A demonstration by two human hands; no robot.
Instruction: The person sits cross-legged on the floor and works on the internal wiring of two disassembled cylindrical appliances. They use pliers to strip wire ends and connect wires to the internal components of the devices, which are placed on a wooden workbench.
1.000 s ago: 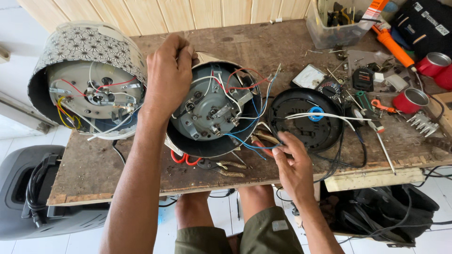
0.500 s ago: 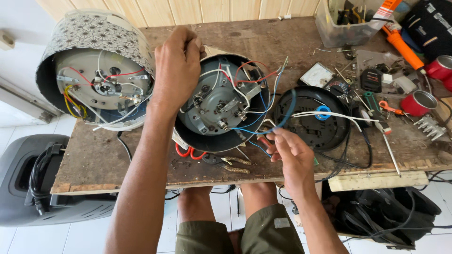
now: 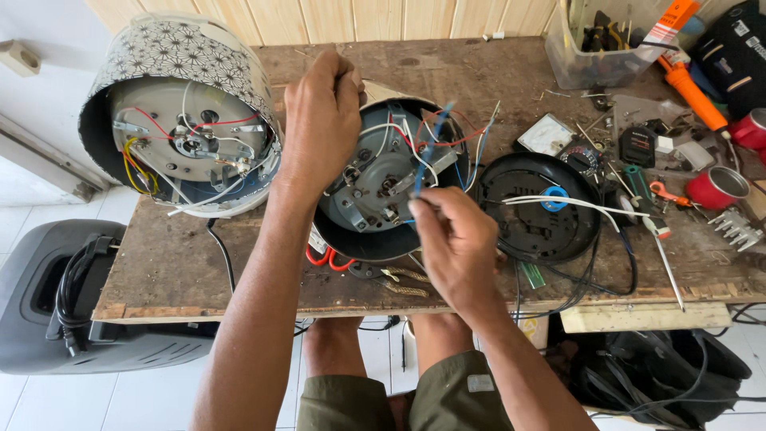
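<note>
A: The open cooker (image 3: 383,183) lies on its side in the middle of the wooden worktop (image 3: 167,271), its underside with metal plate and wires facing up. What stands to its left?

B: A second cooker (image 3: 183,112) with a patterned shell, also tipped over, its wiring showing, just beside the first. Below the worktop's left end sits a grey case (image 3: 48,303) on the floor.

A: And the hands?

B: The left hand (image 3: 323,120) rests on the open cooker's upper left rim, its grip closed over the edge. The right hand (image 3: 455,243) is at the lower right rim, its grip pinched together on a blue wire (image 3: 427,148) that runs up across the plate.

A: Further right?

B: A black round base plate (image 3: 535,215) with white cable lies beside the cooker, then a red cup (image 3: 716,187), and a clear tub (image 3: 590,56) of tools at the back.
</note>
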